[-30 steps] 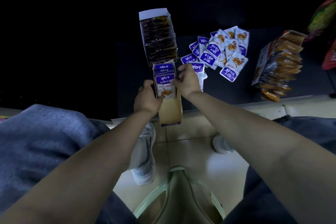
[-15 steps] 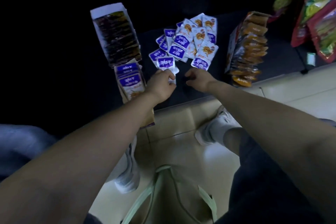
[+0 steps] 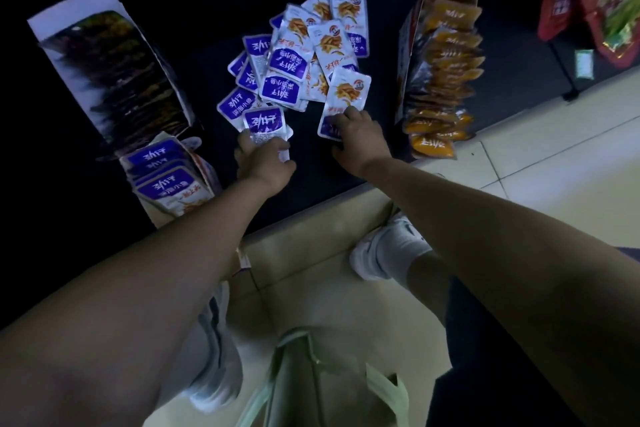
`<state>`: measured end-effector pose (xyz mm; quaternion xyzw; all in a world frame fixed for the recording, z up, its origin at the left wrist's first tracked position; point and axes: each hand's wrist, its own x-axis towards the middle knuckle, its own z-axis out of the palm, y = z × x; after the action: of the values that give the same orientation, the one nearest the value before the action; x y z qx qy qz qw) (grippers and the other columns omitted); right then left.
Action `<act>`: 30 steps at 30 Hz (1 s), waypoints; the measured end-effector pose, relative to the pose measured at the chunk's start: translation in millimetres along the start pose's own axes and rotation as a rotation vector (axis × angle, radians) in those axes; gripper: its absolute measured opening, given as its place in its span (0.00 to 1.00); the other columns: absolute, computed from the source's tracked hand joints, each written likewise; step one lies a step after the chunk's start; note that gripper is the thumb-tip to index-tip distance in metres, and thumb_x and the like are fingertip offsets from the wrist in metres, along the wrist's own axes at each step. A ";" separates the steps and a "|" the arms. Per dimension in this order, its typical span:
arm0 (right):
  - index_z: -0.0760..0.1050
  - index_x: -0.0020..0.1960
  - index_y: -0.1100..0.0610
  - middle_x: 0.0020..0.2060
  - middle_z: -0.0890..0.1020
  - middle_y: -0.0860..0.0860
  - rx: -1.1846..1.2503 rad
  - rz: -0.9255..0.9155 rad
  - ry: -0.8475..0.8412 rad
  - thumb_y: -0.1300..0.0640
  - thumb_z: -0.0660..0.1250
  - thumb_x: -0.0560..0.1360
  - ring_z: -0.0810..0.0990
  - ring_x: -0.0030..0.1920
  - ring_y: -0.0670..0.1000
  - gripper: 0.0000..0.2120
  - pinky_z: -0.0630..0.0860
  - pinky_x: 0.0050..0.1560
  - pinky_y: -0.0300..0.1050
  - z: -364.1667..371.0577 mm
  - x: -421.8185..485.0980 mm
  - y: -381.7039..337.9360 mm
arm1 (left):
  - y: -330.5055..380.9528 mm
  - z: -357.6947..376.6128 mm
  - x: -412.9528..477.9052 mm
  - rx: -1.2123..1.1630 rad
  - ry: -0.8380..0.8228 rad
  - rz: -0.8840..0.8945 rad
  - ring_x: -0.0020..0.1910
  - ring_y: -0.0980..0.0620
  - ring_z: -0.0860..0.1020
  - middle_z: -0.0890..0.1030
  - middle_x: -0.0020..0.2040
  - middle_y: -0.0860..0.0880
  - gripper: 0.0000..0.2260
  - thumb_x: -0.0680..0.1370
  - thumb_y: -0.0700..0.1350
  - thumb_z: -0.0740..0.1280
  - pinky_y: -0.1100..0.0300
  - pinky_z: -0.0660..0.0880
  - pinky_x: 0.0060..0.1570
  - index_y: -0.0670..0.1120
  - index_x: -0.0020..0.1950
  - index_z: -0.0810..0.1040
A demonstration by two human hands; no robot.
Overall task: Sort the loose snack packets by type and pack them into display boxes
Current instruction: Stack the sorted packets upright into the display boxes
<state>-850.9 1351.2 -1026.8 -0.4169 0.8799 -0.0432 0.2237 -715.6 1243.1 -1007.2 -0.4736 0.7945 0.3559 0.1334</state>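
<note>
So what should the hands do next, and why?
Probably the right hand should lift the packet its fingers touch and pass it to the left hand, which grips a purple packet. Many loose packets lie on the dark table, and the box of matching purple ones stands to the left.

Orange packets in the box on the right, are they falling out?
It looks that way. The orange packets bulge past the open near end of their display box, and the nearest one lies loose near the table edge. The purple packets lie in a jumbled heap mid-table.
</note>
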 end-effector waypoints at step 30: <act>0.79 0.53 0.59 0.43 0.82 0.52 0.995 -0.126 -0.310 0.66 0.71 0.72 0.79 0.43 0.43 0.10 0.73 0.44 0.31 -11.1 -22.1 -25.5 | 14.0 -2.6 -7.0 -0.987 -0.105 -0.269 0.48 0.49 0.81 0.79 0.56 0.43 0.17 0.80 0.47 0.64 0.55 0.81 0.37 0.43 0.67 0.71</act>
<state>-825.2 1350.0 -1002.2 -0.3139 0.6829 -0.4070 0.5191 -723.5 1250.1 -995.4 -0.5596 0.4563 0.6915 -0.0215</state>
